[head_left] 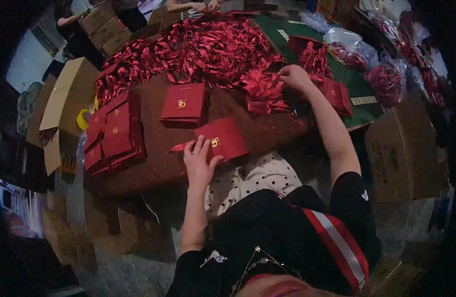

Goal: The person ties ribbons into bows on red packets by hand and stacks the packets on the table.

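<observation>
My left hand (pixel 199 161) lies on a flat red packet (pixel 229 138) with a gold logo, its fingers spread and the thumb at the near edge. A short red ribbon end (pixel 180 147) sticks out to the left beside the fingertips. My right hand (pixel 296 78) is at the right side of a bunch of red ribbons (pixel 262 93), with its fingers bent together. What is between those fingertips, if anything, cannot be made out. Farther from me than the packet under my left hand lies a small stack of like packets (pixel 183 101).
More stacked red packets (pixel 116 131) sit on the brown tabletop (pixel 158 168) at left. A large ribbon heap (pixel 213 49) covers the far side. Plastic-wrapped bundles (pixel 386 81) lie at right, near a cardboard box (pixel 403 153). Another person's hands (pixel 203 7) work at the far edge.
</observation>
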Motion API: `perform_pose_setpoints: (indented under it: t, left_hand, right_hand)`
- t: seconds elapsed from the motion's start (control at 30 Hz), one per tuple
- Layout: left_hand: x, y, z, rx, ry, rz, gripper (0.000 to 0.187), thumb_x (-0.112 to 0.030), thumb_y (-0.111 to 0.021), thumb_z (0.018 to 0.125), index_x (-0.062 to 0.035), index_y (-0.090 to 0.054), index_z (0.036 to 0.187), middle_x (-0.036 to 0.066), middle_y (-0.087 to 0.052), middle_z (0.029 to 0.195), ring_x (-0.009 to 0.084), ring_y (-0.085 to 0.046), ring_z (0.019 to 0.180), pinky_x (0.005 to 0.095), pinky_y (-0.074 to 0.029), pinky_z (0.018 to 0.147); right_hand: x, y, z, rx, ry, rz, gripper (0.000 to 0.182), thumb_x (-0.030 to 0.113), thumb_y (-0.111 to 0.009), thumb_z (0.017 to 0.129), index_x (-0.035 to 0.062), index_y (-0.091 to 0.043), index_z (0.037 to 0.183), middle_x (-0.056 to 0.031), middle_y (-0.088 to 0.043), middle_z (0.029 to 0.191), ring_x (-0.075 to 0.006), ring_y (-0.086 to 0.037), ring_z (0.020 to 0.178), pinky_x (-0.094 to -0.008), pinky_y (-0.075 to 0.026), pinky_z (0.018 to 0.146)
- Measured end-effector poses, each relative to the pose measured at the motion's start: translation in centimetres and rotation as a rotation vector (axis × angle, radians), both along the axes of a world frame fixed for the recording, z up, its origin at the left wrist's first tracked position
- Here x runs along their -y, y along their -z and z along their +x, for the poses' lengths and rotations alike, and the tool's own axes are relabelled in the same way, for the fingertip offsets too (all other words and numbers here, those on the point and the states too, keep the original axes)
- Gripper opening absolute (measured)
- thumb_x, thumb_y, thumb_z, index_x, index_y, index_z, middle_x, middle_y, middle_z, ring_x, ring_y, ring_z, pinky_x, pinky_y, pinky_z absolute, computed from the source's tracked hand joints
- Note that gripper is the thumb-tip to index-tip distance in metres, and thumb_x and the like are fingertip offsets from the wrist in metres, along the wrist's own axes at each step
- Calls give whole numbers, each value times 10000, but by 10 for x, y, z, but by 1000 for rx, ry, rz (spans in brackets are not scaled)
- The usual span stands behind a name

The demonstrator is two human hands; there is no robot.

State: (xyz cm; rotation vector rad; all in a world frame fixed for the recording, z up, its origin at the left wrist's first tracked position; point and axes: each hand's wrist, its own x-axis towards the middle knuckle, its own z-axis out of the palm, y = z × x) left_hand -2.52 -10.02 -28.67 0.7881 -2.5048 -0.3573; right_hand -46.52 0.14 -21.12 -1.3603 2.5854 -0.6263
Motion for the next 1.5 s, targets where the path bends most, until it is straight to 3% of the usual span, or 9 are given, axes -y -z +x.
perform_pose_setpoints:
  t: [0.1, 0.33, 0.4, 0.5, 0.53, 0.8, 1.0, 1.27, 1.5]
  left_hand:
    - [-9, -4, -9, 62, -16, 51, 649, -407, -776, 781, -75, -605, 1311, 120, -495, 1466, 397, -418, 1293, 519, -361, 1071]
    - [-11, 12, -17, -35, 28, 45, 640, -419, -773, 781, -89, -603, 1303, 121, -502, 1457, 401, -430, 1297, 532, -366, 1067]
    - [-10, 9, -16, -44, 19, 18, 630, -425, -779, 772, -90, -618, 1281, 122, -520, 1441, 403, -439, 1290, 530, -378, 1055]
    - [-11, 5, -18, -65, 21, -25, 566, -401, -791, 770, -92, -652, 1224, 125, -573, 1369, 406, -465, 1260, 525, -394, 1037]
    - [-12, 3, -18, -138, 14, -21, 544, -387, -792, 773, -93, -660, 1212, 125, -589, 1341, 402, -477, 1246, 523, -395, 1037]
    - [-65, -126, -12, -689, 214, 156, 506, -237, -825, 743, -91, -666, 1200, 120, -657, 1174, 311, -572, 1140, 418, -435, 990]
    - [-85, -104, -5, -531, 338, 134, 166, -9, -684, 780, -24, -684, 945, 135, -695, 924, 333, -659, 887, 430, -505, 801]
    - [-93, -79, -12, -370, 296, 209, 340, -226, -762, 803, -57, -705, 1092, 130, -684, 1047, 334, -633, 994, 434, -499, 867]
    - [-9, -18, -19, -53, -420, 154, 631, -534, -748, 808, -31, -633, 1172, 193, -609, 1156, 361, -620, 1029, 461, -518, 857]
  right_hand:
    - [15, -9, -25, 512, 73, -270, 312, 302, -759, 830, 58, -762, 1025, -89, -748, 947, -209, -702, 882, -362, -547, 792]
    - [37, -93, -25, 367, 59, -781, 315, 261, -743, 893, 109, -716, 1167, 55, -687, 953, -54, -588, 826, -201, -424, 675]
    - [35, -125, -21, 347, -47, -943, 364, 315, -743, 897, 114, -716, 1199, -46, -718, 1117, -147, -656, 1045, -316, -498, 910]
    - [23, -169, 21, 357, -218, -1225, 290, 239, -721, 917, 93, -716, 1168, -32, -712, 1110, -137, -654, 1006, -288, -492, 908]
    - [11, -179, 52, 381, -279, -1281, 286, 218, -686, 942, 66, -688, 1184, 18, -699, 1011, -57, -620, 899, -221, -486, 743]
    - [-63, -132, 225, -78, -619, -675, 160, 135, -785, 727, 64, -714, 852, -79, -669, 815, -252, -656, 783, -340, -506, 721]
    - [-80, -61, 271, 178, -581, -817, 140, 99, -804, 738, 60, -715, 839, -71, -650, 764, -228, -631, 732, -329, -494, 657]
    - [-80, 2, 266, 1234, -378, -878, 97, 51, -573, 992, 7, -617, 1068, -61, -663, 1014, -137, -623, 954, -275, -483, 891]
    - [-65, -1, 193, 986, -172, -1097, 215, 83, -565, 1009, -2, -614, 1200, -65, -672, 1091, -149, -631, 1047, -297, -494, 939]
